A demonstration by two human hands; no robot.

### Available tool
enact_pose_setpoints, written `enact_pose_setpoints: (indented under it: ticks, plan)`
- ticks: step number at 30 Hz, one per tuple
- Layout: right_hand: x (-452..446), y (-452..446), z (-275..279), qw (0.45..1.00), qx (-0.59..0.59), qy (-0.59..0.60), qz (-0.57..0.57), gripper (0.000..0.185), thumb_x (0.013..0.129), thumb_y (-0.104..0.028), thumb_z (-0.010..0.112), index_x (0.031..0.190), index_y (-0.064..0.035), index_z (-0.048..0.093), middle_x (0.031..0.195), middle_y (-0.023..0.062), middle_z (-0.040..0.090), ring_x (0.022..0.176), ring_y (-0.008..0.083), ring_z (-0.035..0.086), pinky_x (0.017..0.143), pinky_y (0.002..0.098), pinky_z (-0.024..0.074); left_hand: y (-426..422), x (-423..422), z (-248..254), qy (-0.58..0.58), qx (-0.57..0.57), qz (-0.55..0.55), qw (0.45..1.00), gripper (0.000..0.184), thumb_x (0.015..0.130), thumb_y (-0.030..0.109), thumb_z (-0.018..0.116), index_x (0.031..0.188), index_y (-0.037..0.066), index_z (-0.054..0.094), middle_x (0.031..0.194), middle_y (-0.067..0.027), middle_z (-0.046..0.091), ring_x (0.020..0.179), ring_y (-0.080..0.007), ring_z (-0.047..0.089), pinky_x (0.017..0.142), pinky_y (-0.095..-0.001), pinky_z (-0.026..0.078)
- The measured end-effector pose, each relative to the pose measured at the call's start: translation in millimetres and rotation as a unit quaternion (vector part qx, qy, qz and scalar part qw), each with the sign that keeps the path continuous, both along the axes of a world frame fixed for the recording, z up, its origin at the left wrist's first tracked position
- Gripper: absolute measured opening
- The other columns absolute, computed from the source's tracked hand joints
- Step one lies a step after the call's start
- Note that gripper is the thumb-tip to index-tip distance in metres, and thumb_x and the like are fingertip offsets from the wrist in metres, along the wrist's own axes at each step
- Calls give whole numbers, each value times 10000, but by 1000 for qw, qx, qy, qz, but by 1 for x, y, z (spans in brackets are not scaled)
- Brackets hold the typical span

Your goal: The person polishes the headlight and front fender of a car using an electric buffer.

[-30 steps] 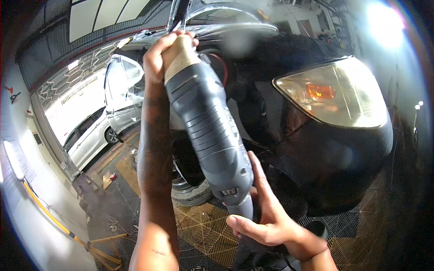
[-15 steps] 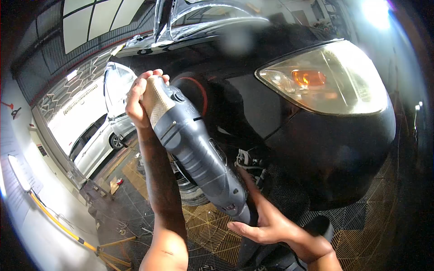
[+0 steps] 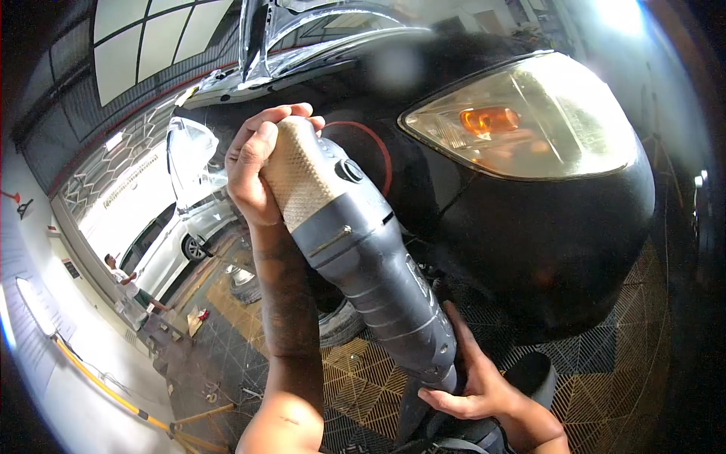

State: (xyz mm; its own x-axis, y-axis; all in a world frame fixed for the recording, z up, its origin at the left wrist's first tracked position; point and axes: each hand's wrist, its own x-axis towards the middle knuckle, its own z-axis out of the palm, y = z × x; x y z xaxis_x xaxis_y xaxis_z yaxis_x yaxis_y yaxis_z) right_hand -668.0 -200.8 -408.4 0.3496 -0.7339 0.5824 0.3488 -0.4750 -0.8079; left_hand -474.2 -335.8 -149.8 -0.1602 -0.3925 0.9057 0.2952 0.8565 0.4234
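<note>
A dark grey power polisher (image 3: 378,265) with a tan textured head cover slants across the middle of the view. My left hand (image 3: 261,163) is wrapped round its upper end, at the tan cover. At the lower end my right hand (image 3: 476,382) grips the polisher's rear, thumb on the near side and fingers partly hidden behind. Part of a red-edged round pad (image 3: 382,147) shows behind the tool's head, near the black car body (image 3: 529,250). The tool hides how the pad meets the panel.
A cloudy headlight (image 3: 529,121) fills the upper right. A wheel (image 3: 340,325) lies under the car. At the left are a yellow lamp stand (image 3: 106,382), a white car (image 3: 155,246) and a distant person (image 3: 128,280). Patterned tiles (image 3: 363,386) cover the floor.
The polisher has swung nearer to the camera, its head cover now larger in view. Both hands remain on it. The headlight sits further left and higher, and a person has appeared at the left.
</note>
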Motion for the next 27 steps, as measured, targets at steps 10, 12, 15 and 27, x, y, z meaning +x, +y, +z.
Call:
enact_pose_setpoints:
  ticks: [10, 12, 15, 27]
  plan:
    - [2, 9, 1, 999, 31, -43, 3, 1114, 787, -89, 774, 1552, 50, -24, 1587, 247, 209, 1483, 271, 212, 1197, 381, 143, -2, -10, -4, -9, -19, -41, 999, 333, 908, 143, 465, 1064, -86, 651, 1030, -262, 684, 907, -337, 696, 875, -432, 564]
    - [5, 3, 0, 1000, 7, -26, -6, 1109, 793, -96, 768, 1549, 56, -29, 1593, 250, 188, 1490, 274, 187, 1201, 385, 125, -5, -2, -3, -6, -16, -34, 999, 333, 911, 145, 467, 1067, -84, 651, 1030, -261, 684, 912, -340, 695, 878, -432, 561]
    - [14, -6, -1, 1000, 3, -9, 3, 1105, 798, -110, 762, 1544, 69, -32, 1602, 259, 145, 1502, 283, 134, 1207, 390, 87, -13, 20, -2, -8, -10, -59, 998, 338, 931, 160, 470, 1093, -79, 645, 1074, -263, 672, 950, -353, 687, 895, -445, 547]
    - [48, -47, 36, 977, -102, 180, -43, 1114, 795, -227, 781, 1554, 38, 9, 1567, 299, 195, 1472, 352, 232, 1198, 409, 174, -52, 130, -5, 28, -1, -46, 999, 404, 974, 244, 438, 1186, -33, 641, 1163, -222, 654, 1044, -381, 615, 938, -467, 475]
